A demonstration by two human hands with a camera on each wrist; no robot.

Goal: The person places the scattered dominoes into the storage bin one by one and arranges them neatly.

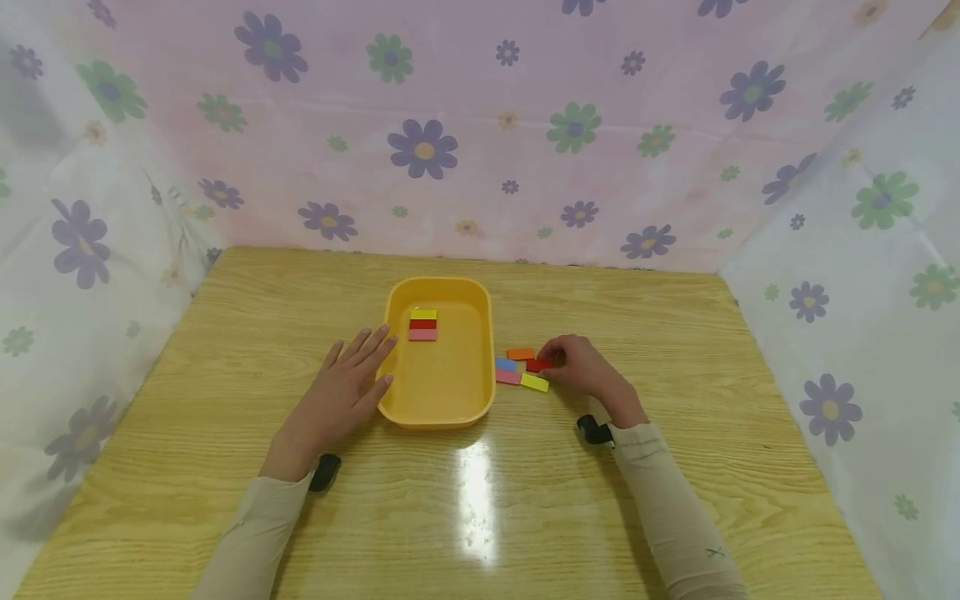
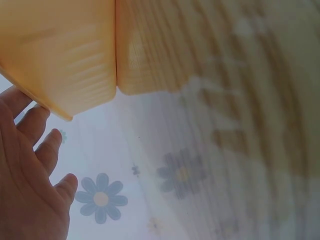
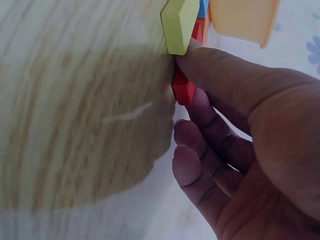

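A yellow plastic tray [image 1: 456,408] stands on the wooden table, with a yellow block [image 1: 423,315], a red block [image 1: 423,325] and a pink block [image 1: 422,335] lined up inside. My left hand [image 1: 341,400] rests its spread fingers on the tray's left rim. Right of the tray, my right hand [image 1: 588,367] pinches another red block [image 3: 183,89] between thumb and fingers, low over the tabletop. Close around that block lie an orange block [image 1: 521,354], a blue block [image 1: 505,364], a second pink block [image 1: 507,377] and a second yellow block [image 1: 534,382].
The wooden table [image 1: 420,517] carries the tray and blocks. Flowered cloth [image 1: 487,92] hangs behind it and along both sides. A black wrist device [image 1: 325,472] shows beside the left sleeve, and another black wrist device [image 1: 592,430] by the right sleeve.
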